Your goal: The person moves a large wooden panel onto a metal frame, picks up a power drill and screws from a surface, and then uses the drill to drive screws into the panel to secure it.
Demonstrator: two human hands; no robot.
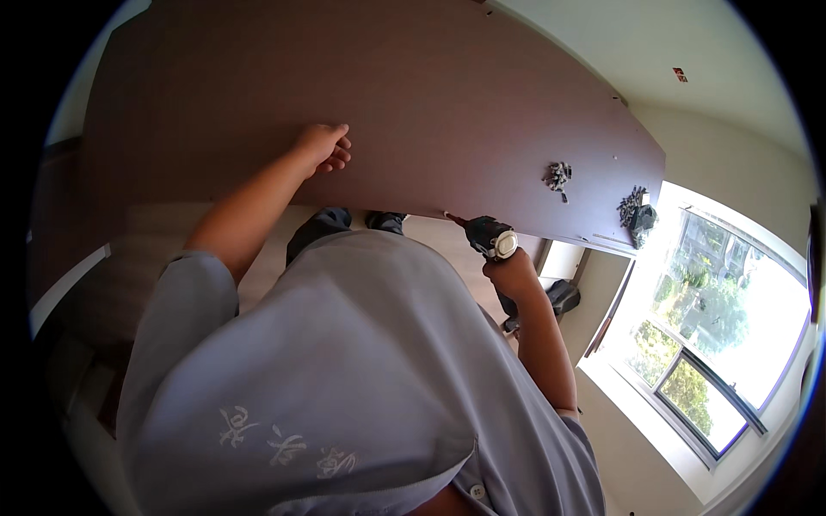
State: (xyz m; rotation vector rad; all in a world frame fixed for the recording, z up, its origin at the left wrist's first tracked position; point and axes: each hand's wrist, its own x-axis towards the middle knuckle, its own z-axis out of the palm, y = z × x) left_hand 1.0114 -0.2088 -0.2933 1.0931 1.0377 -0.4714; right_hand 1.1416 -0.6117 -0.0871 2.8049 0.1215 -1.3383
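Observation:
A large dark brown panel (413, 112) lies in front of me. Over its left part is my left hand (325, 149), its fingers curled in; whatever they may hold is hidden. My right hand (509, 271) grips a black cordless drill (489, 236) beside the panel's near edge. The bit points left and its tip meets that edge near a small pale spot. On the panel's right part sits a small pile of grey fittings (558, 176). A second heap of fittings (631, 205) lies at the far right corner, next to a dark plastic bag (643, 222).
A bright window (705, 301) with an opened lower pane is on the right. Below the panel, a black object (564, 297) rests near my right forearm. Another dark brown board (64, 258) with a pale edge is at the left. My shoes show under the panel's near edge.

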